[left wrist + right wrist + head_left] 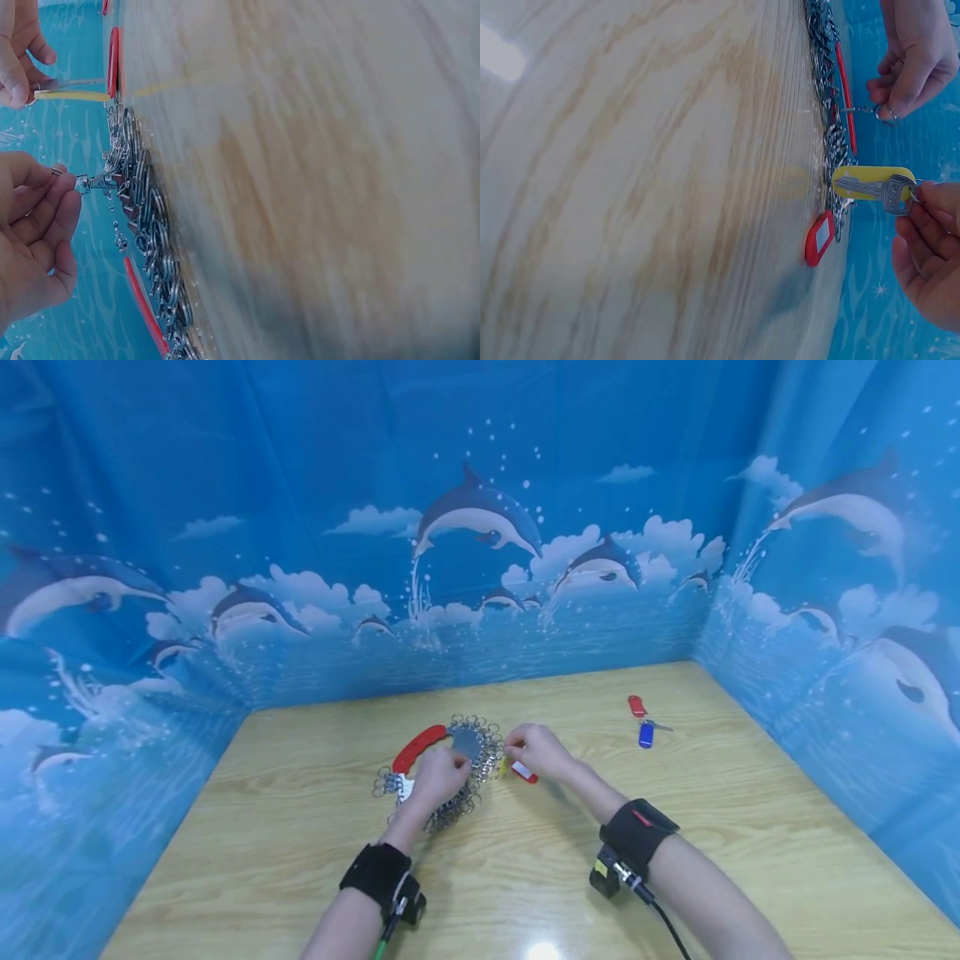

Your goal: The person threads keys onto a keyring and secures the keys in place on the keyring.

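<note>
A large key ring holder with a red handle (pixel 415 749) and a loop of many metal rings and clasps (pixel 154 240) lies on the table. My left hand (pixel 441 774) is over it, pinching the ring end of one metal clasp (pixel 96 181) between thumb and fingers, lifted up from the rest. Just right of the holder, my right hand (pixel 542 750) pinches a small split ring (pixel 914 193). From that ring hang a silver key (pixel 895 196) and a yellow key tag (pixel 874 172). Beneath my right hand, a red key tag (pixel 820 238) with a white label lies by the holder.
Farther back on the right of the wooden table (pixel 720 810) lie another red key tag (pixel 637 707) and a blue key tag (pixel 646 735) with a key (pixel 662 727). A blue dolphin-print curtain (pixel 300 527) stands around the table's back and sides.
</note>
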The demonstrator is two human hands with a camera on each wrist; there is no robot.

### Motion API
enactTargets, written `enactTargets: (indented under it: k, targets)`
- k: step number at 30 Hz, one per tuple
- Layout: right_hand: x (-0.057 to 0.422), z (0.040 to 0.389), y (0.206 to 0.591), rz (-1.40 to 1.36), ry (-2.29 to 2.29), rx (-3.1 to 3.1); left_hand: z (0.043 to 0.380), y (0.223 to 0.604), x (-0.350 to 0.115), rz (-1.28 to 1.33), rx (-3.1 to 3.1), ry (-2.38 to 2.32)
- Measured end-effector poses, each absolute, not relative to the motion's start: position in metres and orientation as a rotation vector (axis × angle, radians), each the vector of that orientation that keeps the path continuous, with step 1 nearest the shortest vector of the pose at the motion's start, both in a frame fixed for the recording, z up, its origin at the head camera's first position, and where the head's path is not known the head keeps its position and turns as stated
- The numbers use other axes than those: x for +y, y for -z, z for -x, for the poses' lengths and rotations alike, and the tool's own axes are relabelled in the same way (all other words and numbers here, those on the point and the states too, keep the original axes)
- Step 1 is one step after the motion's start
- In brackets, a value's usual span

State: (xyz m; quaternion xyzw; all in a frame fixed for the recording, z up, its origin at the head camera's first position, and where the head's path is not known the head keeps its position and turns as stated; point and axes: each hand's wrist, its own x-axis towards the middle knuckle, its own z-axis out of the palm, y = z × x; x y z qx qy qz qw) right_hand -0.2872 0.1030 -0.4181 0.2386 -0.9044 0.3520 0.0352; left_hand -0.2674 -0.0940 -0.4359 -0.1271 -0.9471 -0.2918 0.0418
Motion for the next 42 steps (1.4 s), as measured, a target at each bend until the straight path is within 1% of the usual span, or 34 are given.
enactTargets:
  k: [8,21,30,37,42]
  targets:
    - [0.091,0.287,0.423,-0.750,-1.018,-2.823,0.268,0.437,-0.092,0.422,-2.869,0.866]
    - [0.083,0.288,0.413,-0.796,-0.909,-2.777,0.266,0.435,-0.087,0.398,-2.905,1.007]
    - [0.079,0.288,0.419,-0.760,-1.028,-2.769,0.268,0.436,-0.086,0.399,-2.892,0.972]
    - [0.075,0.290,0.422,-0.747,-1.030,-2.766,0.268,0.436,-0.084,0.408,-2.881,0.968]
    - [0.072,0.291,0.423,-0.753,-1.170,-2.794,0.268,0.436,-0.083,0.376,-2.897,0.971]
